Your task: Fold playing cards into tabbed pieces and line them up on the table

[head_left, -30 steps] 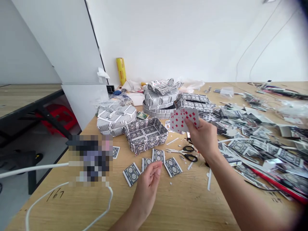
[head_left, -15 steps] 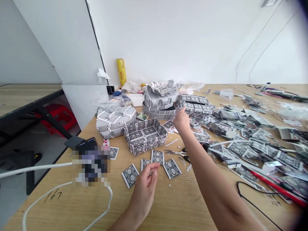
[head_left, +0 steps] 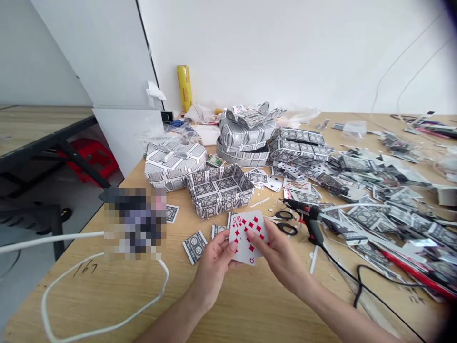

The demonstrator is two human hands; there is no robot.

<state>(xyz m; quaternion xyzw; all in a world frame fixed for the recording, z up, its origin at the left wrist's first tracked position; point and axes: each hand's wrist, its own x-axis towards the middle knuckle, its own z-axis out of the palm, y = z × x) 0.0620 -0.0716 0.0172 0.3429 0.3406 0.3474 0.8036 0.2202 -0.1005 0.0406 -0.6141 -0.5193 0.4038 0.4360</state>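
Note:
Both my hands grip a couple of overlapping playing cards (head_left: 246,243), faces up with red diamonds, above the table's front middle. My left hand (head_left: 213,255) pinches their left edge, thumb on top. From the other side, my right hand (head_left: 280,247) holds the right edge with its thumb across the faces. Just left of the cards lies a small folded card piece (head_left: 195,247), and another (head_left: 217,231) is partly hidden behind my left hand. Beyond the hands stands an open box woven from cards (head_left: 224,204). Black-handled scissors (head_left: 285,223) lie close to my right hand.
A black glue gun (head_left: 311,221) with its cable rests to the right, beside a wide heap of cards (head_left: 371,190). Woven boxes (head_left: 174,164) stand at the back, near a yellow roll (head_left: 184,88). A white cable (head_left: 107,328) loops at left.
My right hand has come back from the card pile by the rear boxes to the front middle. Playing cards are now between both hands; my left hand has closed on them. The view has shifted slightly.

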